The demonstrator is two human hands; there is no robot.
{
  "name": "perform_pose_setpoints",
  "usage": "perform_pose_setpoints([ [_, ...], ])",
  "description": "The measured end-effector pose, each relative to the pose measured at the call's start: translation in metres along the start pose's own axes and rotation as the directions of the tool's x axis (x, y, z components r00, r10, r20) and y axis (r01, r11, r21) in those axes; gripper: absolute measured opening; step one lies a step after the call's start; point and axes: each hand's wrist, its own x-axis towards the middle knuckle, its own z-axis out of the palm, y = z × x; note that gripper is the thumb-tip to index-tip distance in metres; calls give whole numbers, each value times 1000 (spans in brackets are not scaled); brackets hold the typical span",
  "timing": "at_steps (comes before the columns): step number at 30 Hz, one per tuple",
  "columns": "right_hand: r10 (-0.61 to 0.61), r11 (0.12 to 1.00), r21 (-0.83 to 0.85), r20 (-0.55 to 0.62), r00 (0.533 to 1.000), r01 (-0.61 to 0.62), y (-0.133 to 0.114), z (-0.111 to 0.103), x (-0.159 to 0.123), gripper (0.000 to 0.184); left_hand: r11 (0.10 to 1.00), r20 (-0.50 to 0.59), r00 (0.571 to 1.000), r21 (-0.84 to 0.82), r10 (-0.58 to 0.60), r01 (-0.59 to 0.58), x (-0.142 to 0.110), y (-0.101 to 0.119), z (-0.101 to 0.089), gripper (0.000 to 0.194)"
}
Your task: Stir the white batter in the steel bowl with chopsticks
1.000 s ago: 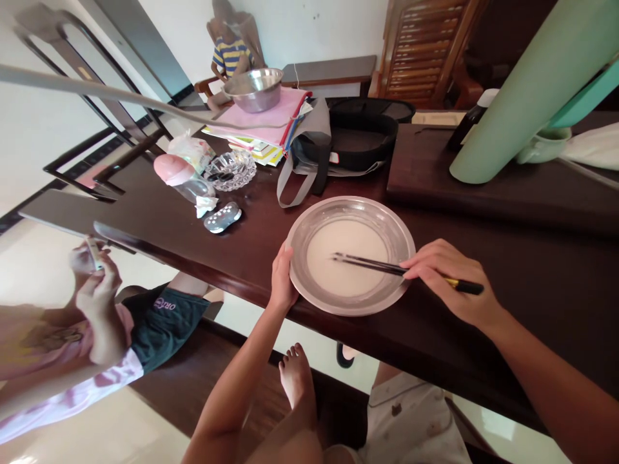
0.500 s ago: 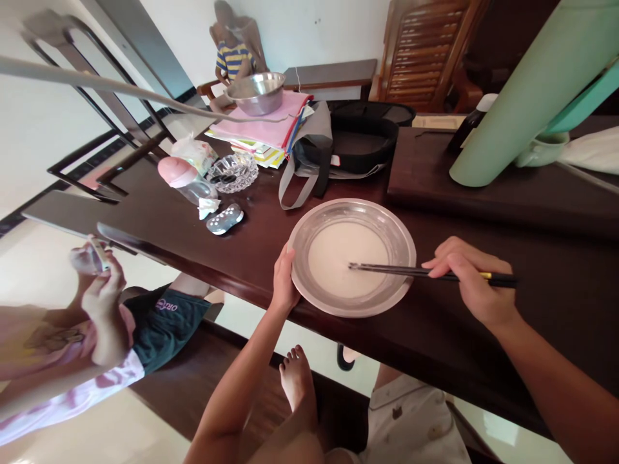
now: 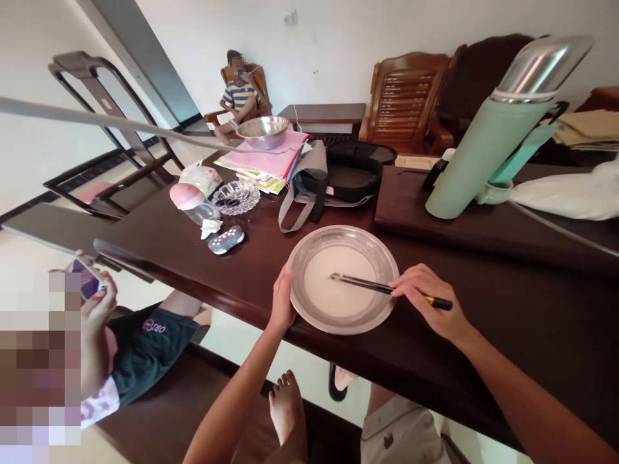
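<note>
Fingers of the right hand (image 3: 425,299) pinch black chopsticks (image 3: 365,284); their tips touch white liquid (image 3: 333,299) inside the metal basin (image 3: 344,240). The left hand (image 3: 283,299) clasps the basin's left rim. This seems a stirring step; such motion calls for a steady basin. Beyond the basin lies a bag (image 3: 355,183).

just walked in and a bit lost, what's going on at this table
The left hand steadies the rim of a wide metal bowl of whitish liquid. The right hand holds dark chopsticks, their tips at the liquid. To the left, another person holds a phone. A smaller metal bowl sits on a pink folder.
</note>
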Motion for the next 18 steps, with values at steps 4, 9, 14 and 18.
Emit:
perform_pose_setpoints([
  [4, 48, 998, 50, -123, 991, -42, 0, -2, 1, 31, 998, 9, 999, -51, -34, 34, -1, 2, 1, 47],
  [9, -21, 999, 33, 15, 1000, 20, -1, 3, 1, 26, 997, -4, 999, -62, -34, 33, -1, 3, 2, 48],
  [14, 34, 997, 69, -127, 991, -26, 2, 4, -1, 33, 997, 1, 999, -67, -34, 34, -1, 1, 1, 46],
  [18, -3, 997, 74, -15, 1000, 4, 2, 4, -2, 29, 997, -3, 999, -67, -34, 34, -1, 1, 2, 47],
])
